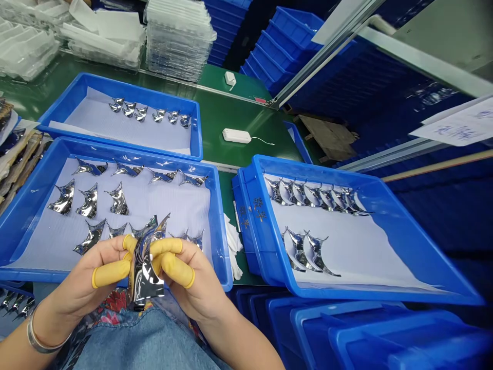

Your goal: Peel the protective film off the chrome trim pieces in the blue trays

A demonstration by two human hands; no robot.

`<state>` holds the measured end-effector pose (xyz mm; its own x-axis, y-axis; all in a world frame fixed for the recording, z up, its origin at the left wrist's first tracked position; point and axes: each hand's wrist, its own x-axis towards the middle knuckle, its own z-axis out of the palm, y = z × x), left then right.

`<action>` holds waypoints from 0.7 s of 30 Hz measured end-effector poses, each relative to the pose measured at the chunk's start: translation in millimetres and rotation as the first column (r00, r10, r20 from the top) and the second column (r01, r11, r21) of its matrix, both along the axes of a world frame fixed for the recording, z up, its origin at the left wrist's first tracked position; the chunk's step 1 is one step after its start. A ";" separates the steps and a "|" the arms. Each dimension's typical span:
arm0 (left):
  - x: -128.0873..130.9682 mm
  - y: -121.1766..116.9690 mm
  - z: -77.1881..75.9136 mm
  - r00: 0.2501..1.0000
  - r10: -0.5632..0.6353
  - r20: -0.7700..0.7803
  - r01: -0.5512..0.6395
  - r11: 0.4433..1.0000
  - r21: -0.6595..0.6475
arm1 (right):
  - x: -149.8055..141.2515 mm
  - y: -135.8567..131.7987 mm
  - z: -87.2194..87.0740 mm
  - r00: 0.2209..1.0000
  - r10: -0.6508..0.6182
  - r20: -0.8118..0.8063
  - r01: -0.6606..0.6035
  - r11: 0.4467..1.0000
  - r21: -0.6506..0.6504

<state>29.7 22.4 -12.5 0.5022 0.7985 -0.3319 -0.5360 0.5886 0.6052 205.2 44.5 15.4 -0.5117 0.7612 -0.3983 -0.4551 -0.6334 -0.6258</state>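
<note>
Both hands wear yellow finger cots and pinch one shiny chrome part between them, above my lap. My left hand grips its left edge. On the other edge, my right hand is closed with thumb and fingers. Just beyond the hands lies a blue tray lined with white sheet, holding several more chrome parts in rows. A tilted blue tray on the right holds several chrome parts stacked in overlapping rows.
A third blue tray farther back carries a row of chrome parts. Two small white devices lie on the green table. Clear plastic tray stacks stand at the back. Stacked blue bins fill the back right and lower right.
</note>
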 end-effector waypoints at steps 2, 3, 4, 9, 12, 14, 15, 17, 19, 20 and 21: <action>0.2 0.7 -1.7 1.000 0.003 -0.015 -0.003 1.000 0.009 | 0.0 -0.8 1.4 1.000 0.016 0.006 -0.016 1.000 0.003; 0.2 1.1 -2.3 1.000 0.007 -0.023 -0.007 1.000 0.015 | 0.1 -1.2 2.0 1.000 0.018 0.013 -0.018 1.000 0.004; 0.0 1.6 -2.8 0.999 0.012 -0.030 -0.012 1.000 0.023 | 0.2 -1.4 2.4 1.000 0.020 0.021 -0.020 1.000 0.005; -2.9 2.0 -3.7 0.996 0.049 -0.071 -0.042 0.995 0.095 | 0.4 -1.4 1.8 0.999 0.001 0.041 -0.002 0.999 0.035; -7.2 -2.0 1.1 0.990 0.078 -0.117 -0.063 0.990 0.129 | 1.2 0.0 -3.0 0.998 -0.027 0.060 0.022 0.997 0.077; -9.6 -7.0 7.2 0.971 0.096 -0.218 -0.049 0.976 0.211 | 2.0 1.4 -7.4 0.997 -0.025 0.067 0.017 0.991 0.130; -10.2 -9.9 10.6 0.944 0.128 -0.303 -0.035 0.955 0.296 | 2.5 2.2 -9.8 0.997 -0.015 0.070 0.003 0.986 0.165; -10.1 -15.8 17.2 0.835 0.263 -0.483 0.040 0.848 0.529 | 3.5 3.6 -14.4 0.994 -0.006 0.110 -0.022 0.967 0.256; -8.5 -20.5 21.8 0.689 0.442 -0.574 0.153 0.685 0.712 | 4.2 4.4 -18.5 0.981 -0.035 0.192 -0.032 0.941 0.337; -7.8 -22.1 23.1 0.628 0.511 -0.587 0.220 0.607 0.764 | 4.5 4.4 -20.3 0.973 -0.048 0.227 -0.040 0.929 0.367; -7.2 -23.2 23.6 0.582 0.562 -0.588 0.283 0.538 0.794 | 4.7 4.1 -21.8 0.966 -0.056 0.254 -0.049 0.920 0.389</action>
<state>22.5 -0.8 11.1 0.2651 0.9202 0.2881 0.3163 -0.3653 0.8755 209.9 48.6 -6.5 -0.4296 0.8835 -0.1869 -0.2488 -0.3148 -0.9160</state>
